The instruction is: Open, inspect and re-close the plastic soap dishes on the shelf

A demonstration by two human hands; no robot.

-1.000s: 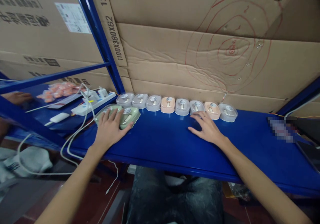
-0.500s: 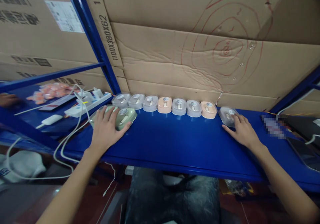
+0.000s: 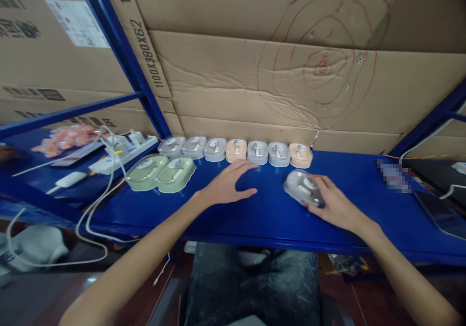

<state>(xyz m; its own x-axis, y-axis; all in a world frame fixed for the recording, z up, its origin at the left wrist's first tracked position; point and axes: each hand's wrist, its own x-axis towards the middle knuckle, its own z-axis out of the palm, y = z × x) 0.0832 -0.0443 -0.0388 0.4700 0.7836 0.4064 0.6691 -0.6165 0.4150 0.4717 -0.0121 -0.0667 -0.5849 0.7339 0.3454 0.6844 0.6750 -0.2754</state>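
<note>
The right hand (image 3: 337,204) pinches a grey case (image 3: 298,189) at the bench (image 3: 247,221), long axis slanting far left to near right. The spread left hand (image 3: 226,185) separates it from two green cases (image 3: 173,182); a row (image 3: 257,156) of seven stands behind.

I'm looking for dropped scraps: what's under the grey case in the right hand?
The blue shelf shows around the grey case. The patch directly beneath and the case's underside are covered, and the right hand hides part of its right side.
</note>
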